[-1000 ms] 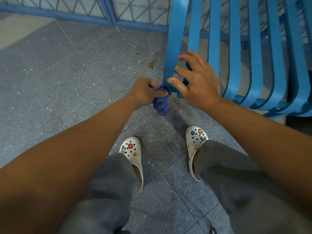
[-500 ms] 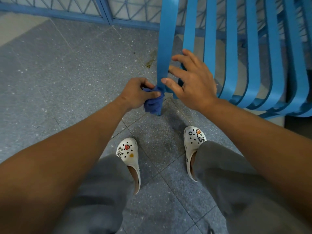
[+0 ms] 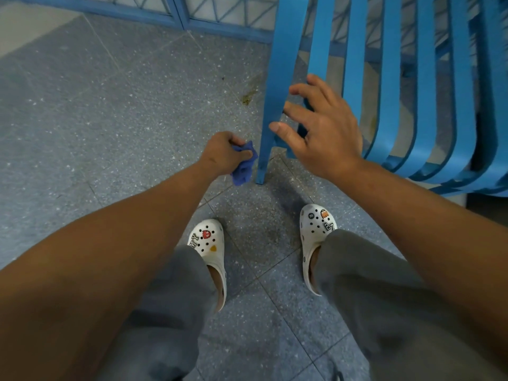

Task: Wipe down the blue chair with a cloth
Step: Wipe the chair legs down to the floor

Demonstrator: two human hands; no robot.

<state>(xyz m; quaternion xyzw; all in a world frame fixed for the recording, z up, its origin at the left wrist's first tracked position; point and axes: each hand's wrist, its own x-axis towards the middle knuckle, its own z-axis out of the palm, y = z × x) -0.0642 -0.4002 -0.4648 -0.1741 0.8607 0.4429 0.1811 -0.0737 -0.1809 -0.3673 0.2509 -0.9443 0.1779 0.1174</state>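
Slats of the blue chair [image 3: 390, 78] fill our far right, its left leg planted on the floor [image 3: 110, 105]. Our right hand [image 3: 327, 133] spreads relaxed fingers at that leg; our left hand [image 3: 222, 154] grips the bunched cloth [image 3: 243, 169] just beside it.

Blue slatted chair [image 3: 390, 86] upright on floor; crumpled blue cloth [image 3: 243, 167] beside its leg.

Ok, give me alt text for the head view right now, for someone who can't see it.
Seen from above, the left hand grips a bunched dark blue cloth beside the lower end of a blue slatted chair, while the right hand spreads open over the slats. Below, white clogs stand on grey speckled floor tiles.
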